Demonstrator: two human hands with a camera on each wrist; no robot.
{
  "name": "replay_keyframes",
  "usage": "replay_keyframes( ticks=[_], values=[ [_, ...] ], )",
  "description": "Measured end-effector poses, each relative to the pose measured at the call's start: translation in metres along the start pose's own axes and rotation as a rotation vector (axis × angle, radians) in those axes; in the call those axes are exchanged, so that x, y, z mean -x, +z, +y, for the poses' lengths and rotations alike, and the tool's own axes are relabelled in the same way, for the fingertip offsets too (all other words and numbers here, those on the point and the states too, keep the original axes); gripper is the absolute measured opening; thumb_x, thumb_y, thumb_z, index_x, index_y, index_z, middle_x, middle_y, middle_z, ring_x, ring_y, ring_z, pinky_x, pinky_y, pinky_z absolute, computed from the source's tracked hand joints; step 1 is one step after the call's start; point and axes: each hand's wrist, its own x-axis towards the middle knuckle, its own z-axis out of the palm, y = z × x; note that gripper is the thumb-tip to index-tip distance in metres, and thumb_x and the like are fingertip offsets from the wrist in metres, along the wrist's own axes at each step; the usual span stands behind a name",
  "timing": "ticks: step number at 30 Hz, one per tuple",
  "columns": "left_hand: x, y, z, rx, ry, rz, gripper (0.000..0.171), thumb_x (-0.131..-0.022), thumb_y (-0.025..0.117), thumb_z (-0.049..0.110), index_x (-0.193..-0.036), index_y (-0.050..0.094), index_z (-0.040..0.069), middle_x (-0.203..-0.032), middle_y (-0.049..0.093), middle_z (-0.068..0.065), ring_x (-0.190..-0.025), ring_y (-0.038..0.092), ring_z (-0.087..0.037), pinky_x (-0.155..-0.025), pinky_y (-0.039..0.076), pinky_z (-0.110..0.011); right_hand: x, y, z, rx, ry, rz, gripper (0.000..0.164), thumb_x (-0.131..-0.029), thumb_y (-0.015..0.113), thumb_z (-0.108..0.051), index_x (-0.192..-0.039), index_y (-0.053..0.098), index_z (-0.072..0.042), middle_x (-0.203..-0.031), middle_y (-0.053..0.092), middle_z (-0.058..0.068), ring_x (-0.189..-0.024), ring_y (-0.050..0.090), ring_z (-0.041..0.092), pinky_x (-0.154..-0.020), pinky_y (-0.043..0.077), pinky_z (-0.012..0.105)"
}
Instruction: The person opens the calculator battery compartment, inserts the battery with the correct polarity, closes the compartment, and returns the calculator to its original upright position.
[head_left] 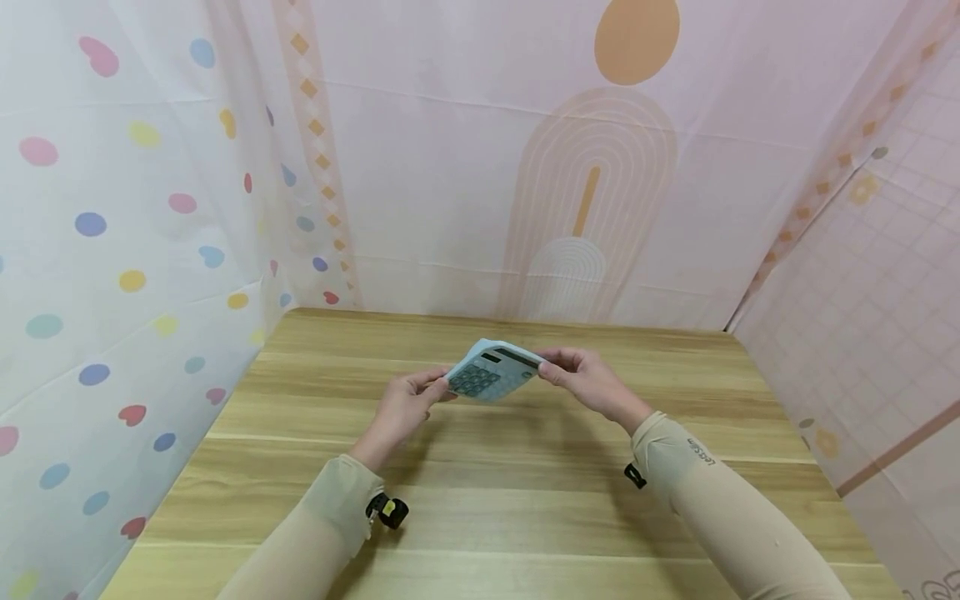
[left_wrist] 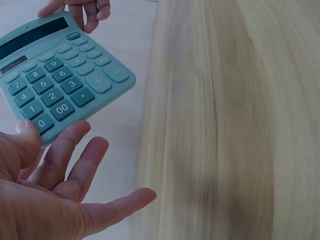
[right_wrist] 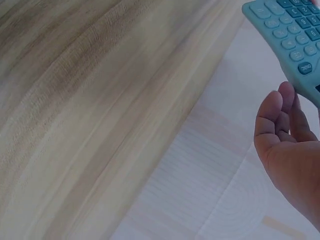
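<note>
A light blue calculator (head_left: 498, 371) with darker teal number keys is held tilted above the wooden table. My left hand (head_left: 405, 408) pinches its lower corner near the 0 key, thumb on the face and fingers beneath, as the left wrist view shows; the other fingers there spread loosely. At the opposite, display end my right hand (head_left: 588, 383) grips the corner with its thumb on the front edge. In the right wrist view, the calculator (right_wrist: 295, 37) is partly cut off by the frame, and the right fingers (right_wrist: 270, 112) curl behind its edge.
The wood-grain table (head_left: 480, 533) spreads beneath both arms. A patterned curtain (head_left: 427, 167) hangs behind its far edge, with a dotted curtain (head_left: 150, 333) at the left and a grid-patterned one (head_left: 885, 292) at the right. A black wrist camera (head_left: 392, 512) sits on the left cuff.
</note>
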Motion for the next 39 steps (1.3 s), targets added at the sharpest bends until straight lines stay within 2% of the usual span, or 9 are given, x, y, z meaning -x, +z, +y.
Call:
replay_keyframes(
  ticks=[4, 7, 9, 16, 23, 27, 32, 35, 39],
  values=[
    [0.000, -0.001, -0.001, 0.030, -0.028, -0.032, 0.036, -0.112, 0.058, 0.025, -0.145, 0.068, 0.014, -0.120, 0.081, -0.010, -0.119, 0.074, -0.026, -0.078, 0.057, -0.035, 0.000, -0.001, 0.000, 0.007, -0.016, 0.041, 0.036, -0.109, 0.065, -0.024, -0.139, 0.070, -0.005, -0.126, 0.077, 0.016, -0.116, 0.071, 0.019, -0.103, 0.058, 0.044],
    [0.000, 0.000, -0.002, 0.083, -0.044, -0.056, 0.038, -0.112, 0.057, 0.024, -0.147, 0.065, 0.010, -0.122, 0.080, -0.012, -0.123, 0.074, -0.028, -0.091, 0.061, -0.049, 0.000, -0.003, -0.001, -0.001, -0.034, 0.063, 0.034, -0.108, 0.066, -0.022, -0.136, 0.072, -0.004, -0.124, 0.077, 0.020, -0.112, 0.071, 0.019, -0.103, 0.058, 0.048],
    [0.000, 0.001, -0.003, 0.134, -0.052, -0.081, 0.040, -0.113, 0.056, 0.024, -0.149, 0.062, 0.006, -0.122, 0.080, -0.015, -0.125, 0.073, -0.030, -0.098, 0.060, -0.057, -0.001, -0.003, -0.001, -0.001, -0.048, 0.079, 0.033, -0.108, 0.066, -0.021, -0.135, 0.073, -0.004, -0.122, 0.078, 0.021, -0.111, 0.072, 0.020, -0.102, 0.058, 0.048],
    [0.005, 0.004, -0.001, 0.300, -0.156, -0.187, 0.043, -0.114, 0.054, 0.028, -0.147, 0.060, 0.001, -0.120, 0.081, -0.013, -0.128, 0.071, -0.033, -0.109, 0.052, -0.067, -0.006, -0.005, -0.004, -0.003, -0.107, 0.149, 0.031, -0.109, 0.064, -0.017, -0.131, 0.073, 0.002, -0.113, 0.080, 0.021, -0.103, 0.073, 0.017, -0.089, 0.058, 0.024],
    [0.009, 0.010, -0.001, 0.416, -0.240, -0.251, 0.040, -0.114, 0.054, 0.029, -0.144, 0.063, 0.005, -0.106, 0.083, -0.002, -0.124, 0.072, -0.027, -0.112, 0.043, -0.076, -0.008, -0.008, -0.005, -0.007, -0.113, 0.185, 0.031, -0.109, 0.063, -0.017, -0.128, 0.074, 0.005, -0.105, 0.080, 0.018, -0.093, 0.072, 0.014, -0.086, 0.059, 0.026],
    [0.010, 0.011, -0.003, 0.436, -0.251, -0.294, 0.039, -0.114, 0.052, 0.030, -0.144, 0.064, 0.007, -0.102, 0.083, 0.002, -0.120, 0.073, -0.021, -0.112, 0.041, -0.078, -0.008, -0.009, -0.006, -0.006, -0.100, 0.178, 0.032, -0.109, 0.063, -0.020, -0.128, 0.075, 0.004, -0.106, 0.080, 0.018, -0.091, 0.071, 0.010, -0.088, 0.061, 0.032],
    [0.012, 0.013, -0.003, 0.464, -0.242, -0.320, 0.033, -0.113, 0.054, 0.031, -0.135, 0.070, 0.012, -0.101, 0.083, 0.004, -0.126, 0.072, -0.026, -0.111, 0.044, -0.076, -0.009, -0.011, -0.006, 0.002, -0.081, 0.181, 0.034, -0.110, 0.063, -0.022, -0.129, 0.074, 0.003, -0.109, 0.081, 0.020, -0.090, 0.072, 0.010, -0.093, 0.063, 0.042],
    [0.013, 0.013, -0.002, 0.472, -0.234, -0.315, 0.030, -0.113, 0.056, 0.029, -0.131, 0.071, 0.011, -0.102, 0.082, 0.004, -0.124, 0.072, -0.026, -0.110, 0.048, -0.072, -0.009, -0.011, -0.005, 0.000, -0.073, 0.182, 0.034, -0.110, 0.063, -0.022, -0.129, 0.074, 0.003, -0.108, 0.080, 0.019, -0.089, 0.072, 0.009, -0.089, 0.063, 0.033],
    [0.015, 0.014, -0.003, 0.450, -0.215, -0.285, 0.033, -0.111, 0.059, 0.022, -0.137, 0.069, 0.005, -0.105, 0.081, 0.004, -0.111, 0.074, -0.020, -0.109, 0.054, -0.063, -0.009, -0.011, -0.004, -0.002, -0.056, 0.184, 0.034, -0.110, 0.063, -0.023, -0.128, 0.075, 0.003, -0.103, 0.080, 0.015, -0.087, 0.071, 0.011, -0.083, 0.061, 0.023]
  ],
)
